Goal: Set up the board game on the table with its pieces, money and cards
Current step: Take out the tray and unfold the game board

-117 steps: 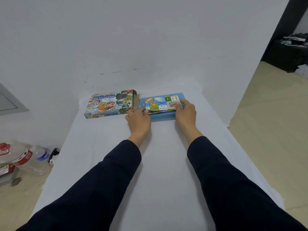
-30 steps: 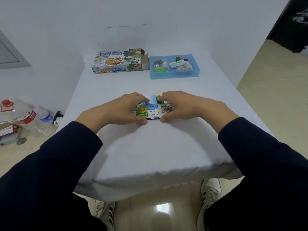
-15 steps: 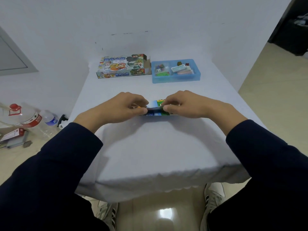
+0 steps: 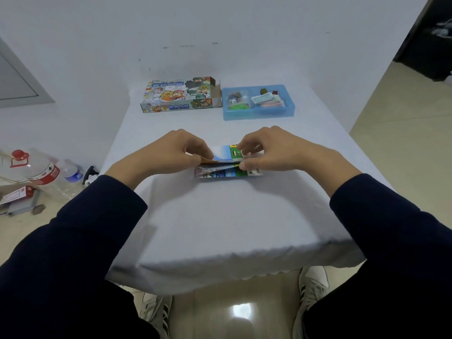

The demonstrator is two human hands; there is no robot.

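Lying long axis left-right, folded game board pinched by both hands

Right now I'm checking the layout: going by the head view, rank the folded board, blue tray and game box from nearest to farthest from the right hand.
From the right hand:
1. Folded board, pinched in its fingers, mid-table.
2. Blue tray, beyond it at the far edge.
3. Game box, far edge, left of the tray.

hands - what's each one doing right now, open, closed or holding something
Left hand: fingers pinch the left edge of the folded game board, lifting a flap.
Right hand: fingers pinch the board's right edge.
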